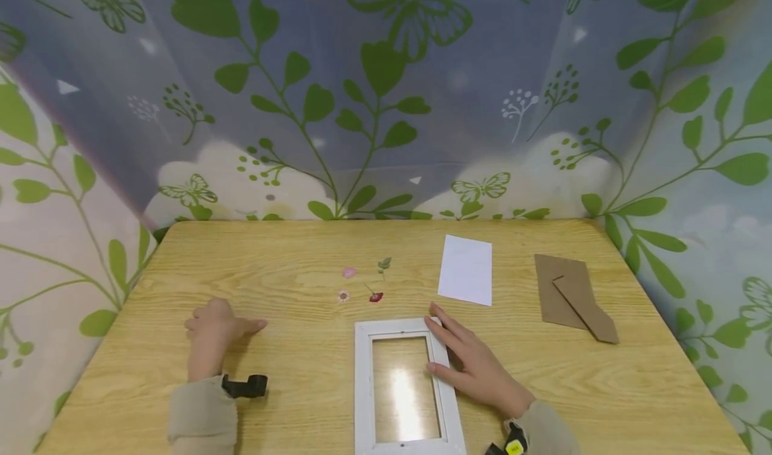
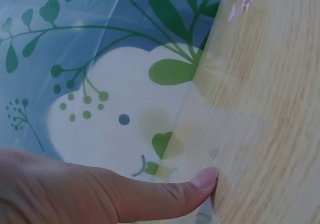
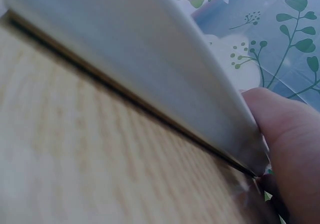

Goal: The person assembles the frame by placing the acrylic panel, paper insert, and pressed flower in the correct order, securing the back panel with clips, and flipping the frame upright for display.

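A white picture frame point(image 1: 364, 388) lies near the table's front edge, and wood shows through its opening. My right hand point(image 1: 473, 368) rests on its right side. The thumb and a finger touch the bar, while another finger reaches past the upper corner. The right wrist view shows the thumb over the frame's side point(image 3: 140, 59). At the left, my left hand point(image 1: 217, 328) is low over the table, thumb pointing right. In the left wrist view a faint clear sheet point(image 2: 230, 129) shows beyond the thumb point(image 2: 165, 199), apparently pinched; its far fingers are hidden there.
Beyond the frame lie a pink petal point(image 1: 349, 273), a small pale flower point(image 1: 343, 295), a red flower point(image 1: 376, 297) and a green sprig point(image 1: 383, 265). Farther right are a white card point(image 1: 466, 271) and a brown backing board point(image 1: 561, 284) with a stand leg point(image 1: 594, 317). Printed cloth surrounds the table.
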